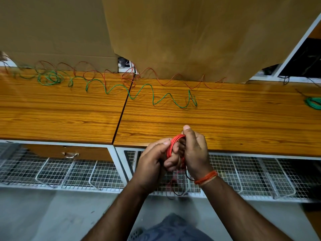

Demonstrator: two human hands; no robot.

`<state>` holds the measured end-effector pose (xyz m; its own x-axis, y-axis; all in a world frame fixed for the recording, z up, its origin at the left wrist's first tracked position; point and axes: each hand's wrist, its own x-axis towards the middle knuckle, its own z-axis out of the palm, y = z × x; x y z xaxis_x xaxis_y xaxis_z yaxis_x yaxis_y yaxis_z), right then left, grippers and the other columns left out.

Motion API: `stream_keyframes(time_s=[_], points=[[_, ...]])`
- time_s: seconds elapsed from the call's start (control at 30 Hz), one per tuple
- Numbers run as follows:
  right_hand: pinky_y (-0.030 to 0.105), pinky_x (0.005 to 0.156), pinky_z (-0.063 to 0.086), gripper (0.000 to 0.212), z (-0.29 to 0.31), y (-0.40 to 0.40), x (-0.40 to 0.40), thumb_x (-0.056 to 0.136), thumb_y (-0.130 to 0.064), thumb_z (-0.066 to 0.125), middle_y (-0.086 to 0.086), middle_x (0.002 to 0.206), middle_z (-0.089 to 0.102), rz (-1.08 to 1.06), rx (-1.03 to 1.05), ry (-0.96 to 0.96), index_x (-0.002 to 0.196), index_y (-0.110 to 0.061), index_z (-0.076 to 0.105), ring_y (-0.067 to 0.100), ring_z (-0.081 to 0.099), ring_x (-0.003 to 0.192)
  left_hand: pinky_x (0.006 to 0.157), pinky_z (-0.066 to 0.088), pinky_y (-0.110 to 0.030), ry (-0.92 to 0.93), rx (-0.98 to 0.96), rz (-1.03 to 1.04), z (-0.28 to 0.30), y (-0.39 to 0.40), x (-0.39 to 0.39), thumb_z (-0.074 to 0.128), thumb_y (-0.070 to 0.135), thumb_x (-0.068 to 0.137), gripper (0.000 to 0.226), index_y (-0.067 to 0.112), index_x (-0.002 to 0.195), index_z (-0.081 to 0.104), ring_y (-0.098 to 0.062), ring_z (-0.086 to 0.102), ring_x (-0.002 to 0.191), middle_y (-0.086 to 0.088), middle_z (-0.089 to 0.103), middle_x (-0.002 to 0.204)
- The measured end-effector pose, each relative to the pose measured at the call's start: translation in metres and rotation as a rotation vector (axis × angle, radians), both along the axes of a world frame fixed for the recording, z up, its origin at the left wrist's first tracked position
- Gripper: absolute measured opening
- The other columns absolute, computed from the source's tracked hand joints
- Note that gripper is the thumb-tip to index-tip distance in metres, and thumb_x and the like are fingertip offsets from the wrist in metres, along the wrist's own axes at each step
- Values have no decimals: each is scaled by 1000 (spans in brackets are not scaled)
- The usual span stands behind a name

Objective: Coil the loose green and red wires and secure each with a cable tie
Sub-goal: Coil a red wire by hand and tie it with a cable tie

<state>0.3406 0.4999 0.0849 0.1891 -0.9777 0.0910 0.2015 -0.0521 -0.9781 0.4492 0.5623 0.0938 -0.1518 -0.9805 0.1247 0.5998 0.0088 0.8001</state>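
Head view: both hands, left hand (152, 157) and right hand (195, 150), fingers curled gripping red wire coil (173, 145); loose green wire (156, 96) on counter (243, 122) at 12 o'clock.

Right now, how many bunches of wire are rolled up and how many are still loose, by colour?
Red coils: 1, the red coil gripped by the left hand and the right hand.
Green coils: 1, the green coil at the table's right edge.
Loose green wires: 1, the loose green wire.
Loose red wires: 1, the loose red wire.
Total: 4.
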Motion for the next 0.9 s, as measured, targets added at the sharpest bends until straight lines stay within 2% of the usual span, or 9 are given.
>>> stream_keyframes(time_s=[0.07,0.13,0.27,0.33,0.43,0.57,0.63,0.77,0.9], points=[[47,43,36,76,-5,-1,-1,95,-61,47,31,57,45,-10,-27,65,68,10,42,39,42,46,61,7,-46,91,41,-33,-2,-1,0,43,24,99,26,8,82,55,-14,22,47,5,32,51],[52,48,32,70,-7,0,-2,97,-59,46,25,59,44,-17,-58,96,68,4,45,33,40,52,56,9,-39,170,75,-44,-3,-3,1,46,26,100,25,9,82,53,-9,19,43,8,30,50],[42,54,40,59,-14,2,-11,106,-51,40,12,61,51,43,-120,243,75,-4,56,21,48,57,47,10,-28,207,151,42,-6,-6,6,50,28,97,24,12,79,54,-5,20,38,11,29,47],[33,51,39,42,-22,3,-22,107,-41,44,1,63,52,103,-102,239,76,-16,57,15,47,56,45,11,-24,225,182,102,-6,-6,11,49,26,99,25,12,79,52,-3,22,37,11,29,46],[22,53,41,22,-38,0,-45,104,-24,55,-4,66,57,188,-52,311,83,-24,63,11,51,58,43,12,-22,269,217,180,-2,-8,22,41,25,100,25,12,79,47,-1,23,36,12,28,45],[31,66,51,14,-55,1,-73,96,-15,69,2,73,59,206,-58,480,89,-28,67,14,57,71,43,13,-21,340,218,297,-2,-11,35,41,26,98,24,15,78,47,-1,24,35,12,29,45],[26,71,54,16,-55,5,-84,94,-7,70,3,80,66,170,-85,470,89,-23,70,10,62,77,43,15,-20,363,212,362,-3,-12,43,42,27,99,24,16,78,48,-1,25,36,12,30,46],[23,77,53,15,-50,9,-95,94,-7,70,-7,93,72,175,-150,546,96,-21,73,9,69,87,44,22,-19,289,213,482,-7,-16,49,35,25,108,29,16,83,48,-1,28,39,12,32,49],[24,77,53,7,-26,21,-77,94,-22,70,-13,93,70,293,-448,633,97,-23,75,11,68,91,50,36,-20,-23,175,586,-13,-17,36,32,24,112,29,13,90,47,-8,40,48,6,44,57]])
